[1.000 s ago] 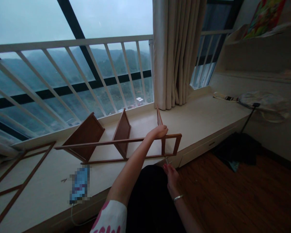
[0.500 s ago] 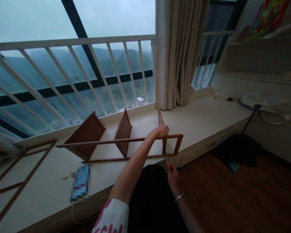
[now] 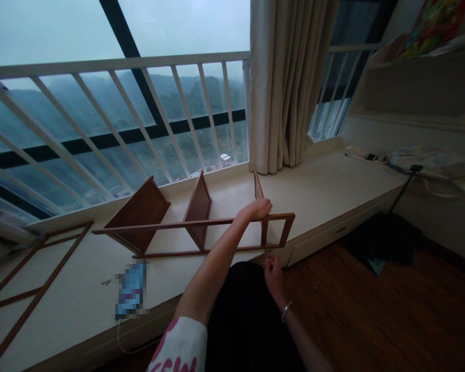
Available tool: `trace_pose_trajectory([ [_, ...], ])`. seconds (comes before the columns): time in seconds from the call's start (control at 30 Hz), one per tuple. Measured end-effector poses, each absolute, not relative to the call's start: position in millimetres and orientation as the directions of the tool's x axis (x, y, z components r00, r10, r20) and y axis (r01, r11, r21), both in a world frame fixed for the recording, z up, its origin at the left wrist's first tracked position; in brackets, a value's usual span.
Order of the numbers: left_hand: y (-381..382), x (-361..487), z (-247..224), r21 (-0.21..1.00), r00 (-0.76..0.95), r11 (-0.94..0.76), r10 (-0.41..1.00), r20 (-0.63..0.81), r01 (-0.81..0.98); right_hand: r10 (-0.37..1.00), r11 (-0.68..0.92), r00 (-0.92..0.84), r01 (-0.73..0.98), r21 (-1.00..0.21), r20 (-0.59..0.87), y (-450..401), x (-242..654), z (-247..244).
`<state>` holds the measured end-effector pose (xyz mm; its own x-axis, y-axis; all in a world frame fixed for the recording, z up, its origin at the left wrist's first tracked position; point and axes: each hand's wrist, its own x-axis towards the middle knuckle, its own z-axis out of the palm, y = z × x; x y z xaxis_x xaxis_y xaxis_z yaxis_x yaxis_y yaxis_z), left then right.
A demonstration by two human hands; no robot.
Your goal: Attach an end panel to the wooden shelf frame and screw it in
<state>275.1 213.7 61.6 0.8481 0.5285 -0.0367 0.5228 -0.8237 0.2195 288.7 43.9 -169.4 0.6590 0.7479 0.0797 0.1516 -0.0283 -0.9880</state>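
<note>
A brown wooden shelf frame point(image 3: 170, 225) lies on its side on the pale window ledge, with three panels standing up from it. My left hand point(image 3: 257, 208) is closed on the frame near its right end, where the rightmost panel point(image 3: 258, 183) joins. Below that end, at the ledge's front edge, my right hand point(image 3: 272, 264) pinches a small thin metal tool point(image 3: 267, 253) whose tip touches the frame's lower rail. A bracelet is on my right wrist.
Another wooden frame point(image 3: 42, 290) lies at the left of the ledge point(image 3: 313, 194). Small screws point(image 3: 106, 282) lie beside a blurred blue object point(image 3: 132, 289) with a white cable. A curtain point(image 3: 279, 93) hangs behind. Bags and a dark cloth point(image 3: 387, 240) are at the right.
My right hand has shifted slightly up and left, and its fingers have turned about the small tool. My left hand keeps its hold on the frame. The view has moved slightly.
</note>
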Motion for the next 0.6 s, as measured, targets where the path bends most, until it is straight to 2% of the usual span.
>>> trace_pose_trajectory([
  [0.17, 214, 275, 62, 0.164, 0.874, -0.861, 0.485, -0.024, 0.482, 0.749, -0.027, 0.659, 0.145, -0.989, 0.076, 47, 289, -175],
  [0.37, 211, 274, 64, 0.129, 0.877, -0.869, 0.48, -0.016, 0.478, 0.822, -0.024, 0.563, 0.187, -0.982, 0.087, 42, 293, -174],
  [0.6, 207, 273, 70, 0.134, 0.873, -0.863, 0.487, -0.037, 0.487, 0.891, 0.069, 0.371, 0.46, -0.885, 0.262, 34, 294, -176],
])
